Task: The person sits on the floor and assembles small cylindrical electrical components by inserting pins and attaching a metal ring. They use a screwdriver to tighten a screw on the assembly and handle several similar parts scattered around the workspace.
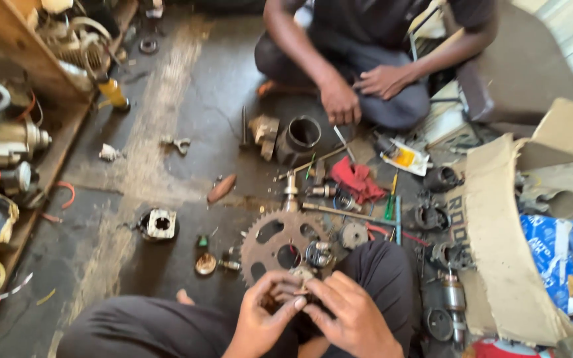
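Crouching over the floor, the person pinches a small metal part [302,286] between both hands, left hand [263,315] and right hand [353,318] pressed together round it, just beside the rusty sprocket [280,242]; steady fingertips and a low hold would keep it from dropping among the scattered parts

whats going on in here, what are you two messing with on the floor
A person sits on the floor with both hands together over their lap: the left hand and right hand pinch a small metal part between the fingertips. Just ahead a large toothed sprocket lies flat among scattered parts, near a red rag. Another person crouches opposite, hands low by a black metal cylinder.
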Tool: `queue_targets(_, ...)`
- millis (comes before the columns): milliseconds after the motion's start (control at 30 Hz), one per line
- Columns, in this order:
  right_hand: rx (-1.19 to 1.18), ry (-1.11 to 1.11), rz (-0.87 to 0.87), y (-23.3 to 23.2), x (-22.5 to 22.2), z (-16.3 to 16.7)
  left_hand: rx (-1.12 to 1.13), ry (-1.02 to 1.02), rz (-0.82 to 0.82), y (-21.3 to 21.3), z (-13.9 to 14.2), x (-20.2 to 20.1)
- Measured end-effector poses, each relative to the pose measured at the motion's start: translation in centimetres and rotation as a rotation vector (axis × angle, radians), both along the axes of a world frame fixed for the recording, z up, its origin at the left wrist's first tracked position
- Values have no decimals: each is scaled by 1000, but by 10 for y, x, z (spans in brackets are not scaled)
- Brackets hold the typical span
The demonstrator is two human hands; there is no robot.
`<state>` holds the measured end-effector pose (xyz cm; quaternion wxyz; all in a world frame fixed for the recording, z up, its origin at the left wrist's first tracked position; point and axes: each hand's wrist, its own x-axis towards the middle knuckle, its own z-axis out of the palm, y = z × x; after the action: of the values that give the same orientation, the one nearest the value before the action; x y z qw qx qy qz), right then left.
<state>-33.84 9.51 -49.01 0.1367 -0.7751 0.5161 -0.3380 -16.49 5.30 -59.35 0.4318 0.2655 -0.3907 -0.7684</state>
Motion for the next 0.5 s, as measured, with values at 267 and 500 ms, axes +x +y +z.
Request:
queue_targets(267, 42, -91, -172, 14, -7, 5, -290, -237, 147, -9, 4, 1)
queue_targets(500, 120, -124, -293, 18, -15, -21, -451, -502, 326, -12, 14, 3)
